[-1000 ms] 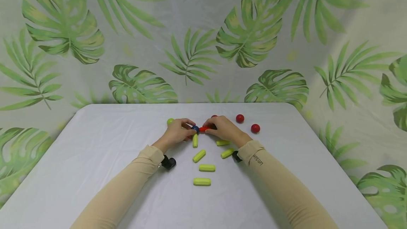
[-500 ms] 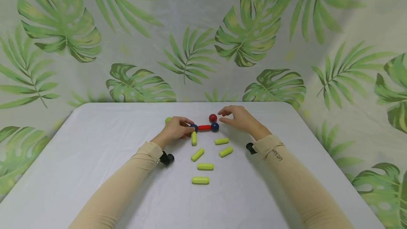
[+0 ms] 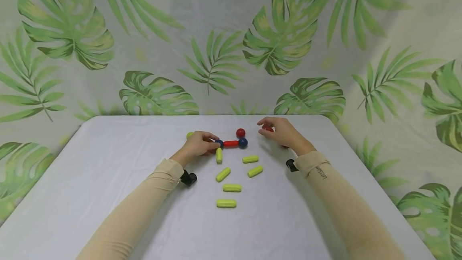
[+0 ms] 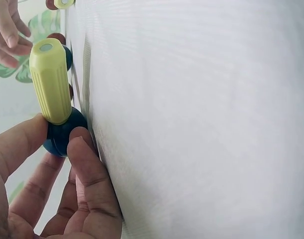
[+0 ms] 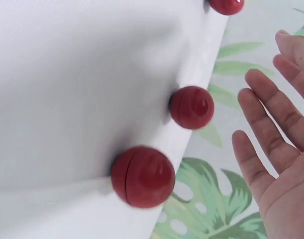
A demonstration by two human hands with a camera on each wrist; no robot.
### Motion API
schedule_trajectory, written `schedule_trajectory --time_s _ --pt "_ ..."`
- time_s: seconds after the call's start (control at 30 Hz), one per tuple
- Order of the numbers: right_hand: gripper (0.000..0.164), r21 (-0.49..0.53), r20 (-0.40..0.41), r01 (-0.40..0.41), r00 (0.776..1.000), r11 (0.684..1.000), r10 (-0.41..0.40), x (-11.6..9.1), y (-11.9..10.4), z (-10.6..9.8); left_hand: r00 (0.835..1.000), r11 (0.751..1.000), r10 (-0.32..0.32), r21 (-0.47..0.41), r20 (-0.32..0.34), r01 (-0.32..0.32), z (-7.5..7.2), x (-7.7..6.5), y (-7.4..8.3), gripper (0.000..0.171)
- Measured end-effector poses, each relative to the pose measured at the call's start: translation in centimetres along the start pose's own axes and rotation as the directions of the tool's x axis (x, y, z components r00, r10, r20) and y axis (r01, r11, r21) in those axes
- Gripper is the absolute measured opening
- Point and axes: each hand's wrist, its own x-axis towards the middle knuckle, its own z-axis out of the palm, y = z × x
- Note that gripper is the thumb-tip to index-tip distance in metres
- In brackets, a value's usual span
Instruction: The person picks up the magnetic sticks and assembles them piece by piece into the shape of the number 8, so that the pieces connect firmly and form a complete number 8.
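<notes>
My left hand (image 3: 196, 146) pinches a dark blue ball (image 4: 63, 137) between thumb and fingers. A ribbed yellow-green rod (image 4: 50, 82) sticks out from this ball. A red rod (image 3: 231, 143) runs from it rightward to a second blue ball (image 3: 243, 143), all lying on the table. My right hand (image 3: 285, 132) hovers at the back right, just over a red ball (image 3: 268, 128) it partly covers. In the right wrist view its fingers are extended, apart from the red balls (image 5: 192, 107). Another red ball (image 3: 240, 133) sits behind the second blue ball.
Several loose yellow-green rods (image 3: 232, 187) lie on the white-covered table (image 3: 162, 228) in front of the hands. A green ball (image 3: 189, 135) shows behind the left hand. A leaf-patterned cloth (image 3: 216, 103) hangs behind the table.
My right hand has let go of the red rod and second blue ball and moved right, over a red ball. The left hand keeps its hold on the first blue ball.
</notes>
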Motion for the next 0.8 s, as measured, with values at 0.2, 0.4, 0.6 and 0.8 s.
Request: schedule_trajectory --time_s 0.2,0.4,0.6,0.8 --pt "0.038 0.017 0.057 -0.011 0.998 1.000 0.010 1.9 -0.6 1.3 1.000 1.000 -0.002 -0.001 -0.007 0.002 0.0 0.1 -0.1 0.035" --pt "0.040 -0.035 0.110 -0.025 0.994 0.999 0.029 3.4 -1.4 2.7 1.000 1.000 -0.011 -0.014 -0.012 0.011 0.0 -0.1 0.0 0.035" --pt "0.041 -0.051 0.131 -0.026 0.991 0.998 0.032 4.3 -2.2 3.9 1.000 1.000 -0.012 -0.013 -0.020 0.012 0.1 0.0 0.1 0.034" --pt "0.039 -0.060 0.147 -0.047 0.988 0.997 0.055 5.1 -2.6 4.7 1.000 0.999 -0.018 -0.027 -0.021 0.017 0.1 -0.2 0.1 0.034"
